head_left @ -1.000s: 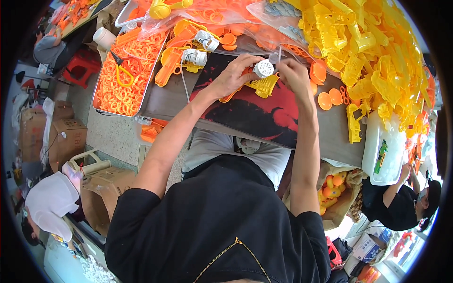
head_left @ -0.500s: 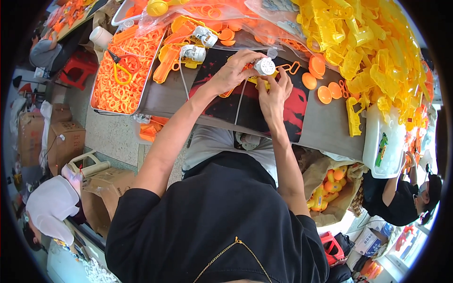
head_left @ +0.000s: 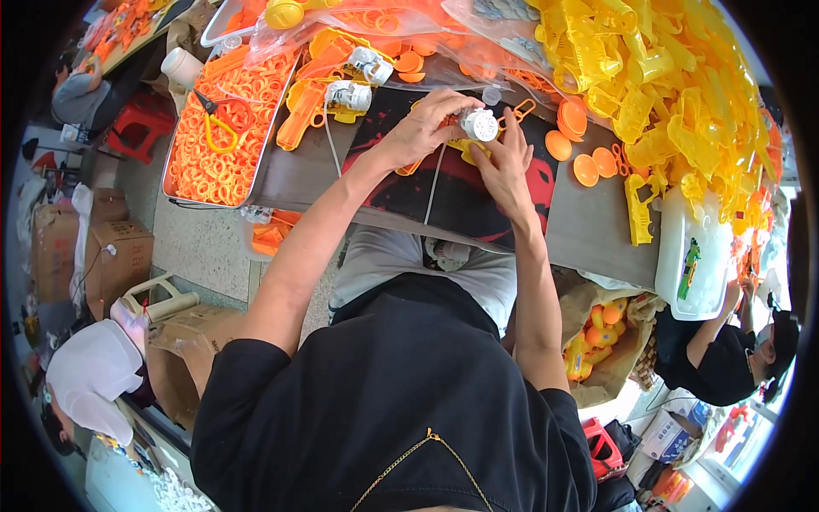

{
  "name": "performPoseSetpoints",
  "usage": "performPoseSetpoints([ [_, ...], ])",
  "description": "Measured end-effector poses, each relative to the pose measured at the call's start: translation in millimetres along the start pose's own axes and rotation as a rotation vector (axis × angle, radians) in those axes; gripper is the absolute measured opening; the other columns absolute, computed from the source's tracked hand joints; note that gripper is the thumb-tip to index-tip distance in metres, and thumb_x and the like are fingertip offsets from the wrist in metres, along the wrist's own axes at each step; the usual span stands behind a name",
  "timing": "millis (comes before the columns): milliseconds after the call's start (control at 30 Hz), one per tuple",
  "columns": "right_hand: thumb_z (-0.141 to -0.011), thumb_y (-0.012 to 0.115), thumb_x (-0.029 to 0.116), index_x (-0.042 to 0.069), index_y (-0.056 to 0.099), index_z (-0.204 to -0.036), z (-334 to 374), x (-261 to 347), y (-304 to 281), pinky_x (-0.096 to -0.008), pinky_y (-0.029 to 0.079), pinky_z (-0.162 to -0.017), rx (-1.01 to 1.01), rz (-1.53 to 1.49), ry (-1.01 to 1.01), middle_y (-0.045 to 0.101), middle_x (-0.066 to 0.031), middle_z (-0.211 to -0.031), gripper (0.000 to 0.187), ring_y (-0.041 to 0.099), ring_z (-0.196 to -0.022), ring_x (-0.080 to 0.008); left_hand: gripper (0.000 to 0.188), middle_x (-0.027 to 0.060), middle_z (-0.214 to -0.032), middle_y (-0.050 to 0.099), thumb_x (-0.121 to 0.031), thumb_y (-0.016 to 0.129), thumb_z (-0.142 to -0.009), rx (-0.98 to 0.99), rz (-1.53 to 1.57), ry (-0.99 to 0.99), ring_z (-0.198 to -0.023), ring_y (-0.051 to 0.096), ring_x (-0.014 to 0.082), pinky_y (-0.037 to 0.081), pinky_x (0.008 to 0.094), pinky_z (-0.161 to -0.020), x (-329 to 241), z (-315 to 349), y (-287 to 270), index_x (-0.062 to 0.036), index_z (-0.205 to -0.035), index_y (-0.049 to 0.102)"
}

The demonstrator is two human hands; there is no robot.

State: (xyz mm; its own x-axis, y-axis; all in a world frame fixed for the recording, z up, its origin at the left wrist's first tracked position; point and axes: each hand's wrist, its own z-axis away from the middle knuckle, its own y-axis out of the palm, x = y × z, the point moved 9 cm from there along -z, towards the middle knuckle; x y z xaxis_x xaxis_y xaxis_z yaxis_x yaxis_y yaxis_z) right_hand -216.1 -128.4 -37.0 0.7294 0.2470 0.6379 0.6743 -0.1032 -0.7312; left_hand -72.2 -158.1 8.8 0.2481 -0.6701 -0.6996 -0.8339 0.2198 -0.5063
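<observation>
My left hand [head_left: 424,128] is closed round a part-built yellow and orange toy with a white, round, holed end piece [head_left: 481,125] facing up. The fingers and palm hide much of its body. Close against its right side is my right hand [head_left: 507,169], fingers bent, at a thin orange looped piece [head_left: 522,110] that juts out beyond the fingertips. A bit of the yellow shell [head_left: 465,152] shows below the white end, between the hands. Both hands work over a black and red mat [head_left: 401,200]. A small clear round cap [head_left: 491,96] lies just beyond the white end.
Orange rings fill a metal tray [head_left: 254,192] at left, with yellow-handled scissors [head_left: 220,128] on top. Toy halves with white units [head_left: 348,96] lie beside it. Orange discs [head_left: 586,170] and heaped yellow shells [head_left: 657,77] are at right, near a white bin [head_left: 674,286]. Co-workers sit on both sides.
My right hand has turned and shifted slightly right, its fingers straighter beside the toy. The orange looped piece has moved a little up and left. My left hand stays nearly still.
</observation>
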Motion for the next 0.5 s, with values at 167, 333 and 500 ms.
performPoseSetpoints([
  [167,-0.075,0.087,0.024,0.011,0.038,-0.153,15.7,30.0,-29.2,-0.0629,0.009,-0.121,-0.045,0.158,-0.147,0.041,-0.0167,-0.154,0.094,0.035,-0.145,-0.0355,0.043,0.0085,-0.128,0.060,-0.008,0.070,-0.093,-0.019,0.002,0.051,-0.120,0.059,0.0239,0.049,0.0356,-0.103,-2.3,-1.7,-2.7,-0.0061,-0.135,0.060],
  [333,-0.073,0.088,0.022,0.008,0.038,-0.152,11.4,34.0,-28.0,-0.0529,0.019,-0.122,-0.055,0.038,-0.193,0.056,-0.0141,-0.137,0.095,0.048,-0.134,-0.0327,0.042,0.0076,-0.127,0.062,-0.009,0.071,-0.093,0.013,0.194,-0.100,-0.120,0.059,0.0203,0.048,0.0345,-0.104,4.7,-0.3,-14.1,-0.0037,-0.133,0.061],
  [500,-0.074,0.087,0.016,0.000,0.034,-0.152,7.1,50.8,-45.7,-0.0439,0.048,-0.104,-0.082,-0.382,-0.132,0.059,-0.0201,-0.130,0.095,0.061,-0.120,-0.0334,0.042,0.0084,-0.124,0.063,-0.009,0.073,-0.090,0.089,0.167,-0.109,-0.117,0.060,0.0221,0.048,0.0351,-0.103,-2.2,-1.6,-26.3,-0.0020,-0.130,0.063],
])
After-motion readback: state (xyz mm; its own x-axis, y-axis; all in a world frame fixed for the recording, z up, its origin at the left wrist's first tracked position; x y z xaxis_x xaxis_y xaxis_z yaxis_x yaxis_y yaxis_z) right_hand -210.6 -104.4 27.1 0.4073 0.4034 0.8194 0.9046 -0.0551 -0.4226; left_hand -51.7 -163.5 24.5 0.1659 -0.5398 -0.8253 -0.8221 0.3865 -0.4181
